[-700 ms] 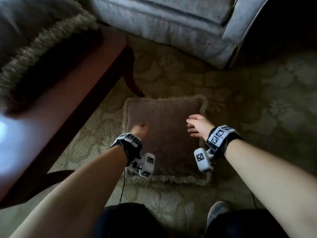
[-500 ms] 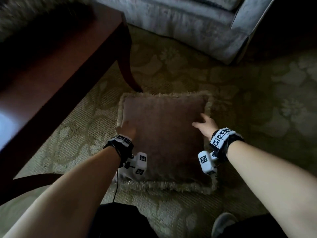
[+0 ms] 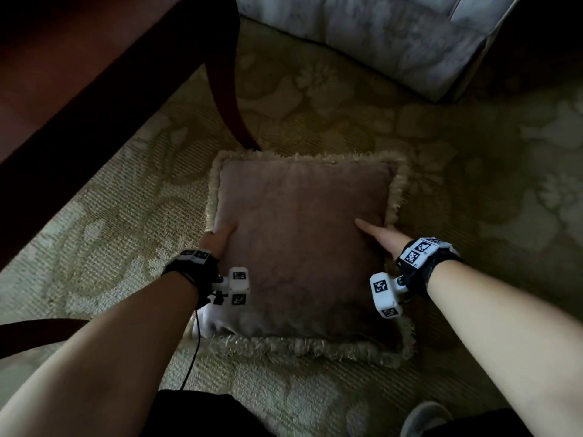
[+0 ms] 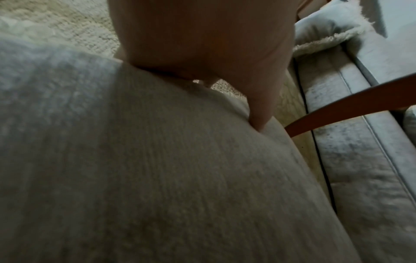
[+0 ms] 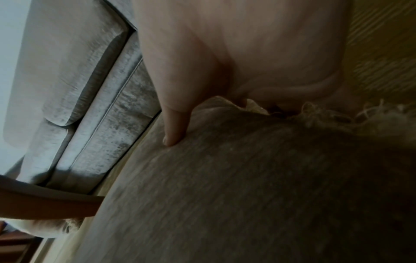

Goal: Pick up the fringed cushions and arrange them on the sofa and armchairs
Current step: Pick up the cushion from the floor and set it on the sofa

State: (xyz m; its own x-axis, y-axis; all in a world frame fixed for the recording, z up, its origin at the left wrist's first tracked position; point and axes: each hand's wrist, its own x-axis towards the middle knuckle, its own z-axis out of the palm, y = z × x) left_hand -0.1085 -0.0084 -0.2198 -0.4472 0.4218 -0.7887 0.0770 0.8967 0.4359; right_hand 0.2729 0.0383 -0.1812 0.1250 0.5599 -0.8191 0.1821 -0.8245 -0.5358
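A brown cushion (image 3: 299, 247) with a cream fringe lies flat on the patterned carpet in front of me. My left hand (image 3: 220, 239) grips its left edge. The thumb (image 4: 258, 121) presses into the top fabric, and the fingers are hidden past the edge. My right hand (image 3: 383, 236) grips the right edge the same way: its thumb (image 5: 175, 131) dents the top and the fingers curl down by the fringe (image 5: 315, 110). A second fringed cushion (image 4: 326, 30) shows on the grey sofa in the left wrist view.
A dark wooden coffee table (image 3: 79, 74) fills the upper left; its curved leg (image 3: 230, 99) ends just beyond the cushion's far left corner. A grey sofa (image 3: 378, 36) stands behind. Patterned carpet (image 3: 457, 184) lies all around. My shoe (image 3: 422, 417) is at the bottom right.
Both hands dropped from above the cushion's middle and spread out to its left and right edges, where they now grip. The view has tilted down and closer, so the cushion on the table has left the view.
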